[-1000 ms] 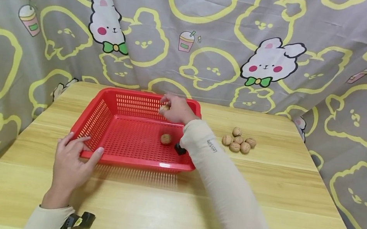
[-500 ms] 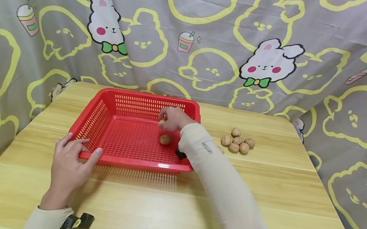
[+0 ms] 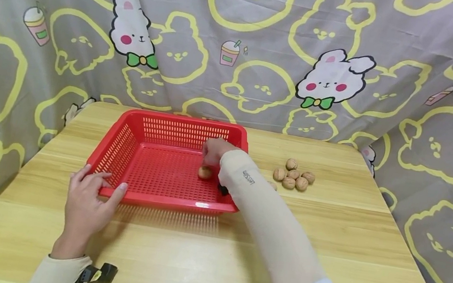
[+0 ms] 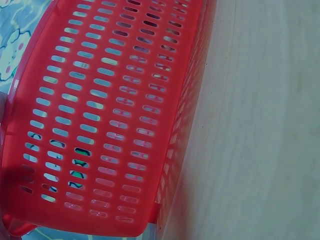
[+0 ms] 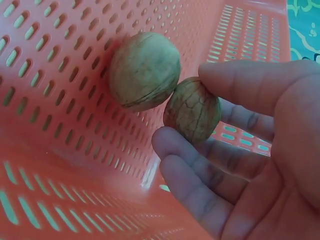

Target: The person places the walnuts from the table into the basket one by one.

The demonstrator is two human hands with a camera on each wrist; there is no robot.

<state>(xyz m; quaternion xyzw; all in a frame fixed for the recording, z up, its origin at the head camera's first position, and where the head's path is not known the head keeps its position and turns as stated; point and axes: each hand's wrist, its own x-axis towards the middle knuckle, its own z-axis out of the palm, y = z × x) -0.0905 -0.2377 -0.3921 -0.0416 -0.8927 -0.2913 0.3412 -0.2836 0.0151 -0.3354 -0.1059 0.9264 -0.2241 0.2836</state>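
Inside a red slotted plastic basket [image 3: 157, 198], my right hand [image 3: 214, 151] is low over the floor near the right end. Its thumb and fingers pinch a walnut [image 5: 192, 111], which the hand mostly hides in the head view. A second walnut [image 3: 205, 174] lies on the basket floor; in the right wrist view this other walnut [image 5: 145, 72] is right against the held one. My left hand [image 3: 89, 204] holds the basket's front left corner, thumb on the front rim and fingers over the left rim. The left wrist view shows the slotted basket wall [image 4: 100, 120] from outside.
Several walnuts [image 3: 293, 174] sit in a cluster on the wooden table [image 3: 326, 233], right of the basket. One more walnut [image 3: 273, 185] peeks out from behind my right sleeve. A grey patterned curtain [image 3: 267, 36] hangs behind and beside the table.
My right hand has come down from the basket's back wall toward its floor, carrying the walnut close to the one lying there. The left hand keeps its hold on the corner.
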